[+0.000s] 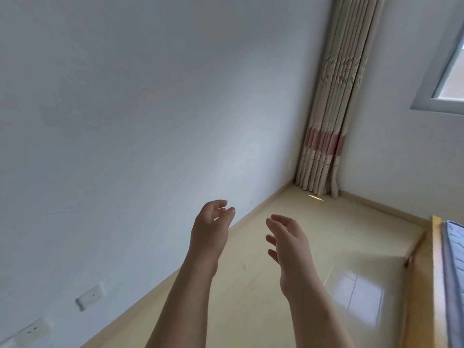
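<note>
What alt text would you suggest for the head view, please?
The left hand and right hand reach forward, open and empty, over a glossy beige floor. A gathered curtain hangs in the corner, between a white wall and a window.

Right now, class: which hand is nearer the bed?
Right. The right hand hovers over the floor, left of the bed with floor between. The left hand is farther left, by the wall, beyond the right hand.

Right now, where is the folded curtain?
The curtain hangs at upper right of the head view, in the room corner, just left of the window.
</note>
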`<state>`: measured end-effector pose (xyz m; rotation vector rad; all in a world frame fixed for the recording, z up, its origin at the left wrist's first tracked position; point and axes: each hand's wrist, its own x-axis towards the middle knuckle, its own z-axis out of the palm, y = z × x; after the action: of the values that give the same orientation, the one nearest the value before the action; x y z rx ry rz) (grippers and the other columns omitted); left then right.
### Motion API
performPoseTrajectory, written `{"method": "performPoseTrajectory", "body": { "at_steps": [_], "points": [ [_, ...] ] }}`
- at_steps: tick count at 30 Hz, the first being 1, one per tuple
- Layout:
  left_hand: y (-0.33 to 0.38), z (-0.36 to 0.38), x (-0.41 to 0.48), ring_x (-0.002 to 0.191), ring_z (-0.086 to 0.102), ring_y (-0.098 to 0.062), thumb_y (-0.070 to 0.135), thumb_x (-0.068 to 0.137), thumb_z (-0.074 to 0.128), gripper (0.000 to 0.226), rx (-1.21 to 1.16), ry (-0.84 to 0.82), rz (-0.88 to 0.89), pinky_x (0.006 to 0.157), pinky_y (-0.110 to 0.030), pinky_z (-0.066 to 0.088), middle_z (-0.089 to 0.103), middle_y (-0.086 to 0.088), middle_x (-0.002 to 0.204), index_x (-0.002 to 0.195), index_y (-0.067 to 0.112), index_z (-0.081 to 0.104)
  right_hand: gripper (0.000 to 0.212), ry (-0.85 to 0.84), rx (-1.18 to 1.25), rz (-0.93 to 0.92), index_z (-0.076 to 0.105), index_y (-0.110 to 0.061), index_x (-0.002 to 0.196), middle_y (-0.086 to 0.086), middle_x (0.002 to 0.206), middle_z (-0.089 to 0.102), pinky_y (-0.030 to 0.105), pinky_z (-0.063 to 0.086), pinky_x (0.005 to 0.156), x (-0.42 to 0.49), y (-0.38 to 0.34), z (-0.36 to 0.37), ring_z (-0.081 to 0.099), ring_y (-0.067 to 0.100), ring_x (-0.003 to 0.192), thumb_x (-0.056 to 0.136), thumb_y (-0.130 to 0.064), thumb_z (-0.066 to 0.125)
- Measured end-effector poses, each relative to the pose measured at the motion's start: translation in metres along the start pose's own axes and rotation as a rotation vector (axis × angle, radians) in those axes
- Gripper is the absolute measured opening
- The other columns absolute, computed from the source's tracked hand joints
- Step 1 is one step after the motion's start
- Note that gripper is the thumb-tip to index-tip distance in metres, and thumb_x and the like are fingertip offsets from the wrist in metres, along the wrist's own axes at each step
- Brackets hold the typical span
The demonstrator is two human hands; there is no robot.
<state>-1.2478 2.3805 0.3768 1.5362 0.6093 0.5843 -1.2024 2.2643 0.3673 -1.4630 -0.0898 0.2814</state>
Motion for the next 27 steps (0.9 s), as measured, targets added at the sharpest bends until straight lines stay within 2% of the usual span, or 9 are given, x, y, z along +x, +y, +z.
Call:
{"method": "performPoseTrajectory", "body": {
  "at_steps": [6, 9, 13, 17, 22, 27],
  "points": [
    [0.016, 0.085, 0.140, 0.109, 0.054, -0.014, 0.026, 0.094, 0.052, 0.020, 0.036, -0.153, 0.046, 0.088, -0.031, 0.045, 0.057, 0.007, 0.114, 0.113, 0.029, 0.055, 0.024, 0.121, 0.016, -0.036, 0.056, -0.020, 0.117, -0.005, 0.113, 0.058, 0.031, 0.042, 0.093, 0.144, -0.034, 0.005, 0.053, 0.016, 0.114, 0.093, -0.024, 0.055],
    [0.014, 0.141, 0.186, 0.107, 0.055, -0.015, 0.024, 0.093, 0.052, 0.020, 0.022, -0.249, 0.000, 0.088, -0.032, 0.045, 0.059, 0.003, 0.113, 0.112, 0.026, 0.056, 0.019, 0.234, 0.031, -0.026, 0.057, -0.021, 0.112, -0.007, 0.109, 0.059, 0.031, 0.042, 0.091, 0.196, -0.038, -0.023, 0.054, 0.015, 0.111, 0.093, -0.022, 0.055],
    [0.002, 0.212, 0.231, 0.102, 0.059, -0.015, 0.020, 0.092, 0.054, 0.012, -0.005, -0.307, -0.040, 0.085, -0.032, 0.047, 0.063, -0.001, 0.108, 0.101, 0.026, 0.059, 0.013, 0.360, 0.040, 0.008, 0.056, -0.022, 0.107, -0.005, 0.108, 0.059, 0.031, 0.042, 0.088, 0.259, -0.036, -0.066, 0.056, 0.016, 0.102, 0.094, -0.020, 0.054],
    [-0.001, 0.290, 0.278, 0.098, 0.060, -0.015, 0.017, 0.092, 0.054, 0.012, -0.039, -0.327, -0.052, 0.086, -0.033, 0.047, 0.062, 0.003, 0.097, 0.093, 0.028, 0.059, 0.014, 0.405, 0.030, -0.013, 0.055, -0.021, 0.107, -0.008, 0.102, 0.058, 0.033, 0.043, 0.089, 0.332, -0.045, -0.112, 0.056, 0.010, 0.092, 0.094, -0.020, 0.053],
    [0.009, 0.400, 0.327, 0.093, 0.059, -0.015, 0.016, 0.092, 0.054, 0.011, -0.033, -0.382, -0.028, 0.078, -0.029, 0.046, 0.060, 0.008, 0.092, 0.095, 0.026, 0.059, 0.014, 0.419, 0.038, -0.026, 0.055, -0.019, 0.109, -0.008, 0.099, 0.057, 0.033, 0.043, 0.089, 0.432, -0.068, -0.178, 0.056, 0.011, 0.093, 0.094, -0.020, 0.053],
    [0.022, 0.495, 0.376, 0.093, 0.059, -0.013, 0.017, 0.092, 0.055, 0.012, -0.028, -0.393, -0.037, 0.082, -0.031, 0.046, 0.060, 0.010, 0.092, 0.092, 0.028, 0.059, 0.014, 0.428, 0.059, -0.024, 0.055, -0.020, 0.109, -0.007, 0.103, 0.057, 0.032, 0.043, 0.089, 0.521, -0.087, -0.233, 0.055, 0.013, 0.098, 0.095, -0.020, 0.053]
  ]
}}
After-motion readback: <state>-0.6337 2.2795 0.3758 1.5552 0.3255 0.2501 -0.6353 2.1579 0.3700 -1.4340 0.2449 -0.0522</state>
